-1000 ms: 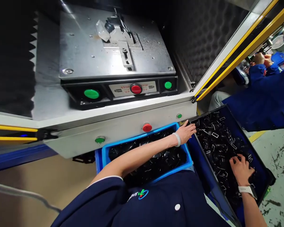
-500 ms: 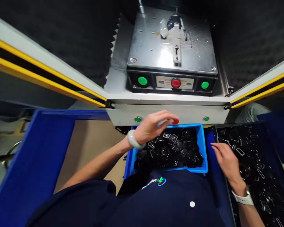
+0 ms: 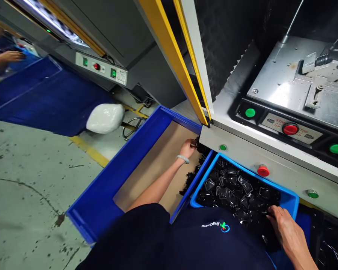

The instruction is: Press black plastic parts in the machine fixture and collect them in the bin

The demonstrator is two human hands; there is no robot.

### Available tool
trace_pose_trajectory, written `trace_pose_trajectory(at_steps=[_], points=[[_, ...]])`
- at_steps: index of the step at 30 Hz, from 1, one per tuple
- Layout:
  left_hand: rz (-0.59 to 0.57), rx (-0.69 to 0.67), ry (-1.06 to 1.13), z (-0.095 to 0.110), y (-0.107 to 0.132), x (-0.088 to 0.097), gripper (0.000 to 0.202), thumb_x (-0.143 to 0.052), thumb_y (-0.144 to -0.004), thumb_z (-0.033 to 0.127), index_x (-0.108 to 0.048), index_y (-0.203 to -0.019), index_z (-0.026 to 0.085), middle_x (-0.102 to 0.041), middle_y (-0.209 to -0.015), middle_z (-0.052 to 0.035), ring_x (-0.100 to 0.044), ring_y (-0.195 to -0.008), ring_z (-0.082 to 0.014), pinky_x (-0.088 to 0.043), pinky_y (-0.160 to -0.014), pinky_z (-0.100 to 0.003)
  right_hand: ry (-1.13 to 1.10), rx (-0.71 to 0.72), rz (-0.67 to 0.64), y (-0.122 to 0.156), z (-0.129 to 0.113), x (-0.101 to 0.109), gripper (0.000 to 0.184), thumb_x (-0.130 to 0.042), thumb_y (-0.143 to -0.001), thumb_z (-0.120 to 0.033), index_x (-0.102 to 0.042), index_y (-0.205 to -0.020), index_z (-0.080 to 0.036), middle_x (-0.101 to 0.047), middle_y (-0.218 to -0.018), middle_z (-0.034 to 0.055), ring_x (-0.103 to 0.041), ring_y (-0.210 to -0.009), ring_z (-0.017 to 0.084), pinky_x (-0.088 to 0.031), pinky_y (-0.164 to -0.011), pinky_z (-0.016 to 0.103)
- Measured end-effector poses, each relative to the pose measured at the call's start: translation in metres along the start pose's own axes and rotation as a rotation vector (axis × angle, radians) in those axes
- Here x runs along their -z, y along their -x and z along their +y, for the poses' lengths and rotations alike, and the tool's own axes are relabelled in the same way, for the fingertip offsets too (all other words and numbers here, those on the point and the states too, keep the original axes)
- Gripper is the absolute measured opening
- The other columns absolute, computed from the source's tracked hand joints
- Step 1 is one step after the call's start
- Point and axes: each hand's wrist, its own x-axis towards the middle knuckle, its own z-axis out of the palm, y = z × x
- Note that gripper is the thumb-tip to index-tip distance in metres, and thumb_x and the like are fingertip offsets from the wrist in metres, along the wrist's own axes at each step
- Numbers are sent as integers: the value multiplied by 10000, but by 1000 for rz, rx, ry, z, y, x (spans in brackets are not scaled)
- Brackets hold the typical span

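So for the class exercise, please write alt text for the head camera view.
A person's right hand rests among black parts in a small blue bin, while the left hand touches more of them in a big cardboard-lined blue tray. A machine with green and red buttons stands just beyond both.

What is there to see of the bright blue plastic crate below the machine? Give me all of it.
The bright blue plastic crate is a shallow, open-topped rectangular tub with a rounded rim, sitting level and just below the white machine front panel. It is heaped with small glossy black parts, some showing angular, frame-like outlines. The person's right hand rests among them at the crate's right end. The dark blue jacket hides the near side of the crate.
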Motion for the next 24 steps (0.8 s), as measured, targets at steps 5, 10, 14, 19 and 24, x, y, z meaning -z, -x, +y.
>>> trace_pose_trajectory(at_steps=[5, 10, 14, 19, 24], points=[[-59, -62, 43, 0, -13, -30, 301, -613, -749, 21, -697, -1004, 159, -689, -1231, -151, -545, -1330, -336, -438, -1196, -476, -223, -33, -16, -4, -9, 20, 310, -517, -1038, -564, -597, -1115, -275, -676, -915, 26, -699, -745, 177, -576, -624, 280], [-3, 42, 215, -3, -15, -16, 304, -656, -719, 42, -725, -993, 153, -672, -1205, -139, -597, -1240, -308, -479, -1150, -431, -409, -96, -30, -27, -26, 46, 431, -597, -988, -650, -558, -813, -259, -742, -1026, 62, -715, -821, 174, -587, -690, 265], [84, 221, 439, -6, -5, 14, 68, -678, -801, 162, -698, -861, 138, -697, -960, -109, -657, -1022, -252, -569, -914, -352, -460, -133, 17, -47, -33, 56, 490, -663, -900, -753, -680, -804, -273, -732, -846, 34, -651, -662, 174, -573, -634, 291], [61, 311, 814, 11, 25, 47, 182, -738, -835, 272, -701, -896, 104, -715, -885, -115, -651, -780, -165, -534, -640, -243, -593, -254, 50, -70, -48, 67, 484, -634, -958, -672, -736, -1268, -314, -790, -1033, 46, -748, -863, 204, -603, -733, 296], [-124, 202, 1262, 67, 72, 44, 299, -764, -855, 263, -782, -1121, 128, -730, -900, -67, -695, -798, -146, -599, -701, -228, -804, -218, 158, -111, -91, 90, 356, -719, -928, -598, -777, -1017, -258, -770, -1041, 54, -722, -884, 190, -606, -780, 308]])
